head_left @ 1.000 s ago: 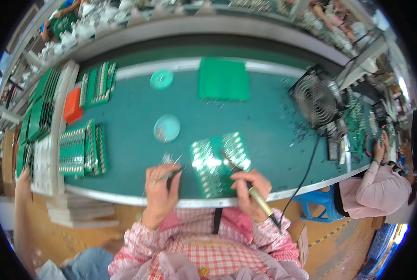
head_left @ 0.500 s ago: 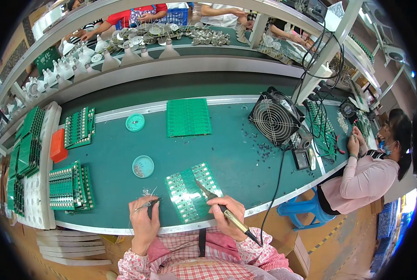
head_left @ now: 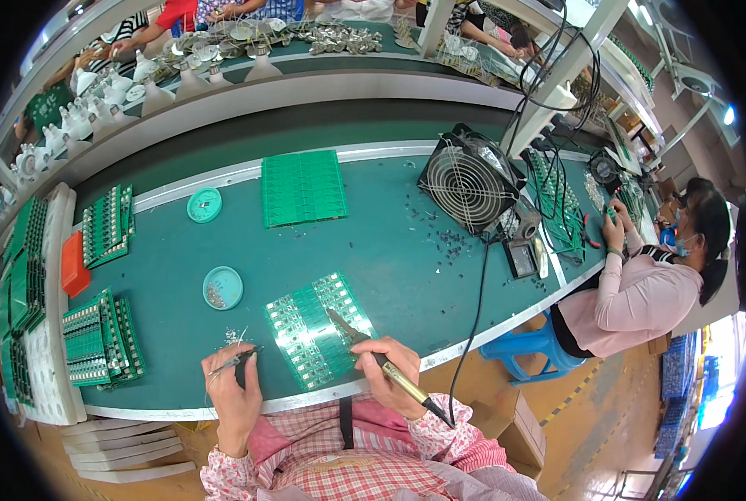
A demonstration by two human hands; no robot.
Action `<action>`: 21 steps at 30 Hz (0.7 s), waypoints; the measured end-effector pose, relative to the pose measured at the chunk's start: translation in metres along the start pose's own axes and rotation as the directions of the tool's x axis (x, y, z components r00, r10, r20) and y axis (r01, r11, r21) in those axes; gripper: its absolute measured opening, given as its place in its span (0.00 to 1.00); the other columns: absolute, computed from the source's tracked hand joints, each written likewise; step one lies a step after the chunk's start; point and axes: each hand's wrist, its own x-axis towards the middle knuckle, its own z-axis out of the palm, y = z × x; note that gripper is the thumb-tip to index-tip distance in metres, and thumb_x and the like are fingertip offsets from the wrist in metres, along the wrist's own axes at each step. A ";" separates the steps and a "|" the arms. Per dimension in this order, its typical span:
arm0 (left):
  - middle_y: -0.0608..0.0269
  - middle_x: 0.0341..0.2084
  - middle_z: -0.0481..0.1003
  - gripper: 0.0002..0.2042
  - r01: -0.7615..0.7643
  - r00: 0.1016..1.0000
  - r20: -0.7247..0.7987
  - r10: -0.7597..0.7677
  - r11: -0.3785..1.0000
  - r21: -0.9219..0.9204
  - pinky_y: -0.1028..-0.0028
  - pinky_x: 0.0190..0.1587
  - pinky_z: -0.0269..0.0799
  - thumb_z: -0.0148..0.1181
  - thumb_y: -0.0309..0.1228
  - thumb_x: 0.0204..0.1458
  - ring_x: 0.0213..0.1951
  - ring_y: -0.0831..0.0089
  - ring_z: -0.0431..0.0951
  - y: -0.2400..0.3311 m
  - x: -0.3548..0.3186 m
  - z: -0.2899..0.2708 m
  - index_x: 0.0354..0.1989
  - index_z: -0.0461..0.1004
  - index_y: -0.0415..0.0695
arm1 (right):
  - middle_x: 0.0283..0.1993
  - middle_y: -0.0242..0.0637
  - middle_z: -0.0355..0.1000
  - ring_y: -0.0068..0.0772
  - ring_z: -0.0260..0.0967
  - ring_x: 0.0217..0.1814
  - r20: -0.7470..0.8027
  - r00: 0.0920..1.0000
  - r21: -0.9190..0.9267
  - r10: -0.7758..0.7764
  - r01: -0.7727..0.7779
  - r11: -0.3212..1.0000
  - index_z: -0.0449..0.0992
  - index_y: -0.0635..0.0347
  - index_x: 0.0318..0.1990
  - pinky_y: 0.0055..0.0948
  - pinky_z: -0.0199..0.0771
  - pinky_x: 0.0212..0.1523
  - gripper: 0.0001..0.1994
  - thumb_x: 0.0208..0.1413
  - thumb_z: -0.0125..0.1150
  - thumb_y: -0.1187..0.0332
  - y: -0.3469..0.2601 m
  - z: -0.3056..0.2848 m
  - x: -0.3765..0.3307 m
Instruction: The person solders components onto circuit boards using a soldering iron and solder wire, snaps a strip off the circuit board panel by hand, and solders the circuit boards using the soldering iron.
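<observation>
Left hand (head_left: 234, 401) and right hand (head_left: 387, 378) are apart, one tool each.
Right grips one soldering iron (head_left: 405, 383), tip over one green board panel (head_left: 306, 334) near the bench (head_left: 381, 263) front edge; left pinches one slim dark tool (head_left: 246, 354). Beyond: two teal dishes (head_left: 229, 279), one fan (head_left: 466, 188).

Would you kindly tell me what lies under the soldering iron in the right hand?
Under the front of the soldering iron lies a green circuit board with rows of pale components. The strip directly beneath the iron and whatever the right hand covers cannot be seen.
</observation>
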 end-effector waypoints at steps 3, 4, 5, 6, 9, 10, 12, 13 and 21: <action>0.59 0.37 0.78 0.07 -0.022 1.000 0.005 0.022 1.000 0.003 0.65 0.48 0.63 0.60 0.18 0.50 0.39 0.60 0.76 0.004 0.004 0.002 0.38 0.75 0.39 | 0.23 0.36 0.72 0.30 0.71 0.24 -0.011 1.000 -0.052 -0.006 0.005 0.999 0.79 0.63 0.40 0.28 0.68 0.26 0.05 0.56 0.61 0.77 0.001 -0.007 0.003; 0.59 0.37 0.78 0.07 -0.014 1.000 0.005 0.014 1.000 -0.004 0.65 0.48 0.63 0.60 0.18 0.51 0.39 0.60 0.76 0.006 0.005 0.003 0.38 0.75 0.39 | 0.23 0.36 0.72 0.30 0.71 0.24 -0.013 1.000 -0.056 0.004 -0.004 0.998 0.79 0.63 0.40 0.28 0.68 0.26 0.05 0.56 0.61 0.77 0.001 -0.007 0.002; 0.59 0.37 0.78 0.07 -0.008 1.000 0.005 0.008 1.000 -0.012 0.65 0.48 0.63 0.60 0.18 0.51 0.39 0.60 0.76 0.007 0.005 0.005 0.38 0.75 0.39 | 0.23 0.36 0.73 0.30 0.71 0.24 -0.009 1.000 -0.040 0.004 -0.004 0.999 0.79 0.63 0.40 0.28 0.69 0.26 0.05 0.56 0.61 0.77 0.000 -0.007 0.001; 0.58 0.37 0.78 0.06 -0.008 1.000 0.010 0.008 1.000 -0.020 0.64 0.49 0.63 0.59 0.18 0.51 0.40 0.59 0.75 0.004 0.004 0.004 0.38 0.76 0.39 | 0.24 0.36 0.73 0.30 0.71 0.24 -0.013 1.000 -0.027 0.000 -0.001 1.000 0.79 0.64 0.40 0.28 0.69 0.26 0.05 0.56 0.61 0.77 0.000 -0.007 0.001; 0.57 0.37 0.78 0.06 0.045 0.999 0.019 -0.045 0.999 0.010 0.64 0.49 0.63 0.59 0.18 0.52 0.41 0.57 0.74 0.003 0.004 0.003 0.38 0.76 0.39 | 0.24 0.37 0.74 0.31 0.72 0.24 -0.041 0.999 -0.024 -0.014 0.013 1.000 0.78 0.63 0.41 0.28 0.70 0.27 0.06 0.56 0.60 0.77 -0.002 -0.011 0.002; 0.56 0.37 0.77 0.06 0.055 0.998 0.015 -0.055 0.998 -0.005 0.64 0.50 0.63 0.58 0.19 0.53 0.42 0.56 0.73 0.005 0.004 0.003 0.38 0.75 0.38 | 0.25 0.37 0.74 0.31 0.73 0.25 -0.068 0.998 -0.013 -0.017 0.016 1.000 0.78 0.63 0.41 0.28 0.70 0.27 0.06 0.56 0.60 0.77 -0.004 -0.014 0.001; 0.56 0.38 0.77 0.06 0.058 0.998 0.011 -0.058 0.998 -0.010 0.64 0.50 0.63 0.58 0.19 0.53 0.43 0.57 0.73 0.003 0.001 0.004 0.39 0.75 0.38 | 0.27 0.37 0.76 0.28 0.74 0.26 -0.115 0.993 -0.021 0.019 -0.022 1.000 0.76 0.64 0.42 0.26 0.72 0.28 0.06 0.58 0.56 0.76 -0.009 -0.027 -0.004; 0.56 0.38 0.77 0.06 0.074 0.997 -0.004 -0.074 0.997 -0.005 0.64 0.50 0.63 0.58 0.19 0.53 0.43 0.57 0.73 0.003 0.001 0.004 0.39 0.75 0.38 | 0.27 0.37 0.76 0.28 0.74 0.26 -0.127 0.992 -0.028 0.018 -0.021 0.999 0.76 0.64 0.42 0.26 0.72 0.28 0.06 0.58 0.56 0.76 -0.012 -0.036 -0.005; 0.54 0.39 0.77 0.06 0.065 0.998 0.021 -0.066 0.997 0.028 0.62 0.50 0.63 0.56 0.20 0.56 0.44 0.56 0.72 0.010 0.002 0.003 0.40 0.74 0.37 | 0.24 0.32 0.67 0.21 0.65 0.23 -0.741 0.671 0.007 0.036 -0.045 0.999 0.65 0.61 0.48 0.22 0.67 0.27 0.08 0.65 0.49 0.69 0.007 -0.134 0.029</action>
